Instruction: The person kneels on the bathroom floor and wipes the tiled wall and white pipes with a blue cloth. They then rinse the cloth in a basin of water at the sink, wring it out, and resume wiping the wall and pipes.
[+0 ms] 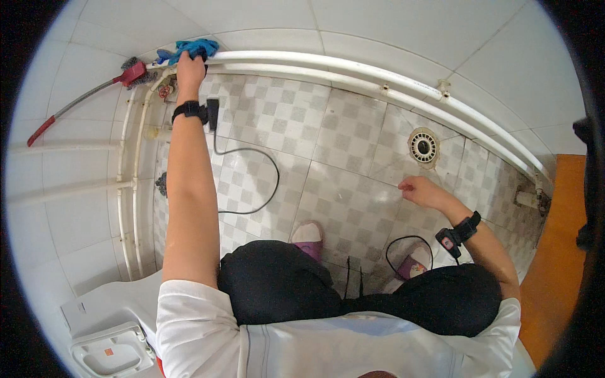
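My left hand [191, 73] is at the upper left, closed on a blue cloth [197, 47] that lies against the upper white pipe [283, 57] near the wall corner. Part of the fingers is hidden by the cloth. My right hand [418, 190] hangs over the tiled floor below the round floor drain [423, 147]; its fingers are curled, and whether they are fully closed is unclear. A brush with a red head [133, 74] and dark bristles rests by the pipe end, left of my left hand. Each wrist wears a black strap with a device.
A second white pipe [331, 80] runs beside the upper one. A red valve handle [165, 91] and vertical pipes [122, 160] stand at the left. A black cable [278, 175] loops over the floor. The toilet [111, 352] is at lower left, an orange-brown panel [553, 274] at right.
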### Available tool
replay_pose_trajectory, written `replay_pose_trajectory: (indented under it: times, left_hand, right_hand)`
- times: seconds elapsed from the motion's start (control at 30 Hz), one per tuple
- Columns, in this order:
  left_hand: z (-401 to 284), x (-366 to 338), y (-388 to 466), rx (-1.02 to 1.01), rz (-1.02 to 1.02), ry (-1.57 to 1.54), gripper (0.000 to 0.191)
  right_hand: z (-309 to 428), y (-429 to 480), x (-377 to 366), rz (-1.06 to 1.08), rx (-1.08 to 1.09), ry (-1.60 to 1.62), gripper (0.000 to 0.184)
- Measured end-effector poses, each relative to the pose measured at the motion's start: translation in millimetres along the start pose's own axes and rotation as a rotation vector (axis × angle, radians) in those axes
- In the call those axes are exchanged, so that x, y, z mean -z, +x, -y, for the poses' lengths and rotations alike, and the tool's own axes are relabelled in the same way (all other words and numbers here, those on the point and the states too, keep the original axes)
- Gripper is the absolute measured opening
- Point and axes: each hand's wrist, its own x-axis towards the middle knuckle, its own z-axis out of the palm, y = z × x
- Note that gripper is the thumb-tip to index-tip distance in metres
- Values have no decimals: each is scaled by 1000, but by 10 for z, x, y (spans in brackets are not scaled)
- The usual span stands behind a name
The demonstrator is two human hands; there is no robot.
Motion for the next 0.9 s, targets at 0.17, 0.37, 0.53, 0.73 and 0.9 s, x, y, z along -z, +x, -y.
replay_pose_trajectory:
  times: [0.17, 0.37, 0.53, 0.73, 0.9]
  left_hand:
    - [13, -411, -461, -76, 397, 584, 38]
    - [-1035, -1234, -1396, 405, 34, -738, 42]
    - [-1249, -881, -1866, -242, 443, -425, 25]
    - [-631, -676, -1033, -23, 274, 45, 26]
    - [-605, -1040, -1221, -110, 95, -24, 23]
  right_hand:
    - [77, 49, -26, 37, -13, 95, 34]
    - [118, 52, -100, 89, -33, 243, 33]
    - [104, 207, -126, 155, -47, 203, 31]
    - [77, 248, -93, 42, 25, 102, 33]
    - [-79, -9, -104, 55, -42, 201, 32]
